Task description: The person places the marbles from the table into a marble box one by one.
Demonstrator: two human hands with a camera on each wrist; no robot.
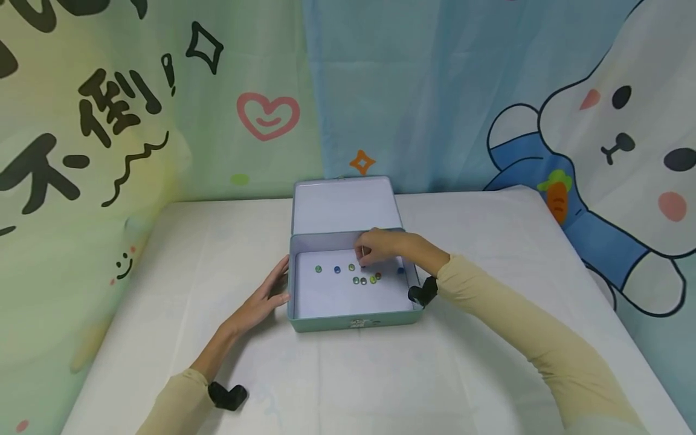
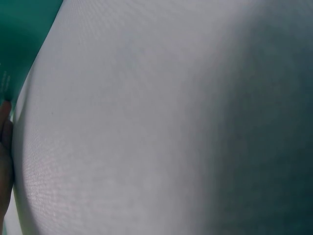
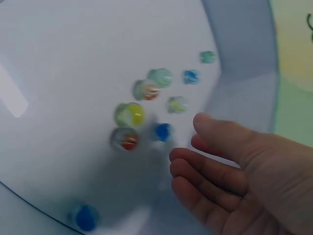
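A green tin box (image 1: 326, 324) lies on the table with its hinged lid (image 1: 344, 208) raised at the back. Several glass marbles are spread over its white floor, among them a yellow-green marble (image 3: 131, 115), a red-streaked marble (image 3: 128, 140) and a blue marble (image 3: 164, 131). My right hand (image 1: 380, 244) is inside the box, over its back part. In the right wrist view its fingers are loosely bent, just beside that blue marble, with a gap between thumb and fingers. My left hand (image 1: 267, 299) rests against the box's left outer wall, fingers extended.
Another blue marble (image 3: 87, 218) sits apart from the others, by the box's right wall. A white cloth (image 1: 234, 235) covers the table. Behind it hangs a printed curtain (image 1: 402, 90). Black wrist-worn devices (image 1: 227, 396) are on both forearms.
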